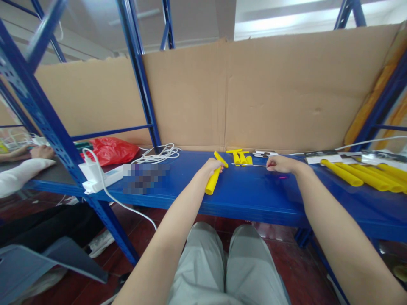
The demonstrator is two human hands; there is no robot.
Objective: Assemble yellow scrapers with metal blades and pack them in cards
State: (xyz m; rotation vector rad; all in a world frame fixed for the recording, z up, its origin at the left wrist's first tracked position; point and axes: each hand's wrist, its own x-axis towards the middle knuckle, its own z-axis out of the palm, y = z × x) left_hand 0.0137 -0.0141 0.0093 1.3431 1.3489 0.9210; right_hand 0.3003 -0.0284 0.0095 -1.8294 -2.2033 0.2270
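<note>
My left hand (pixel 211 167) is closed around a yellow T-shaped plastic handle (pixel 212 182). The handle's round grip points down toward the table's front edge, and its crossbar shows above my fingers. Opposite it, my right hand (pixel 276 163) pinches one end of a thin, straight metal strip (pixel 249 164), whose exact kind I cannot make out. The strip reaches left toward the handle, its far end a little apart from it. Just behind the strip lie several more yellow T-shaped handles (pixel 242 157). Small black and white pieces (pixel 265 154) are next to them.
At the right lie several yellow tubes (pixel 365 176) beside black and white flat packs (pixel 321 156). A power strip (pixel 104 178), coiled white cable (pixel 162 153) and red plastic bag (pixel 111 150) are at the left. Cardboard (pixel 270 93) backs the blue table. A co-worker's arm (pixel 25 173) shows far left.
</note>
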